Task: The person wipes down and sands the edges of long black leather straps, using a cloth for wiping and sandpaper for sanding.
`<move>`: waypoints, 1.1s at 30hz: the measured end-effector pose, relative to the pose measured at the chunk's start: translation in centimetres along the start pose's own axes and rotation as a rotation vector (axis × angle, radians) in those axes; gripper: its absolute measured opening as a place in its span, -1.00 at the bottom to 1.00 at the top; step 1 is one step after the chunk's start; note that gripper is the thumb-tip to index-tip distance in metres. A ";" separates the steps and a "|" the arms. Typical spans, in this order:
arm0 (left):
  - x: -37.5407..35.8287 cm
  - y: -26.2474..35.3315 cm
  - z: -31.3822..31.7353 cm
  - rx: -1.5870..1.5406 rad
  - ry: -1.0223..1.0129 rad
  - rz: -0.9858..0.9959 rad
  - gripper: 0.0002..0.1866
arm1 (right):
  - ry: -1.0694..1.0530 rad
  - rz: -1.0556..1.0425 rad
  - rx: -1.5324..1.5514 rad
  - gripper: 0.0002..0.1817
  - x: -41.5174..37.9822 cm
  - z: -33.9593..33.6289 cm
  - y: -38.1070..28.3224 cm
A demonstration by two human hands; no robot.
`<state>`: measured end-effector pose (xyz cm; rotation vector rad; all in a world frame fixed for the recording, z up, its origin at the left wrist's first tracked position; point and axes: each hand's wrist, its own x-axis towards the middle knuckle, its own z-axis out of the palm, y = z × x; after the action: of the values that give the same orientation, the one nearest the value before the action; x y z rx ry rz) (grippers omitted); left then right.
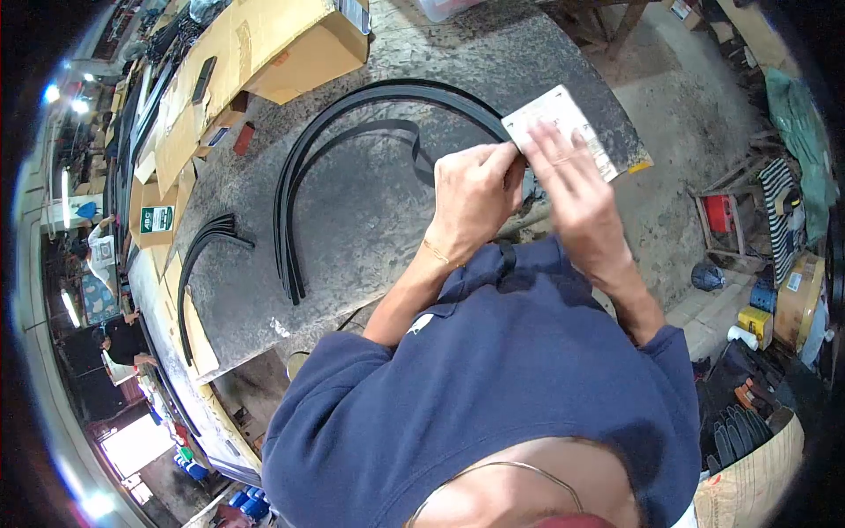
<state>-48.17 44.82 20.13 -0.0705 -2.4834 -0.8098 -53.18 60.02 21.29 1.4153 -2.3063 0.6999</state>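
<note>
Neck (546,495) and navy shirt (493,352) lie nearest the head camera. Left hand (475,198): fingers curled together beside the black strips (288,207) on the counter (370,229); grip hidden. Right hand (574,180): fingers extended, blurred, over a white block (547,110). Risk: slack hold could let the curved strips spring aside. Block sits near the right edge, floor (673,110) beyond; cardboard box (304,44) limits room leftward.
</note>
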 end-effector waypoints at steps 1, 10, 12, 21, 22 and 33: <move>0.2 0.0 0.1 0.013 0.010 -0.009 -0.93 | 0.001 0.001 -0.012 -0.54 0.1 0.4 0.2; 0.7 -0.7 1.2 -0.011 0.032 -0.015 -0.95 | 0.039 0.050 0.002 -0.55 -0.3 2.0 2.3; 0.7 -0.9 1.4 -0.067 0.110 0.022 -0.95 | 0.089 0.198 0.098 -0.54 -0.2 2.0 3.2; 0.4 -0.9 1.9 -0.091 0.185 0.049 -0.84 | 0.182 0.182 0.245 -0.48 0.6 1.4 1.2; 0.2 -0.8 1.9 -0.096 0.176 0.034 -0.85 | 0.244 0.093 0.207 -0.47 0.5 1.1 0.2; 0.0 -0.3 2.0 -0.095 0.247 0.091 -0.80 | 0.213 0.195 0.222 -0.45 -0.5 2.3 2.0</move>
<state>-49.12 45.69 18.58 -0.1094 -2.1944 -0.8435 -54.85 59.81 18.67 1.1458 -2.2703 1.1378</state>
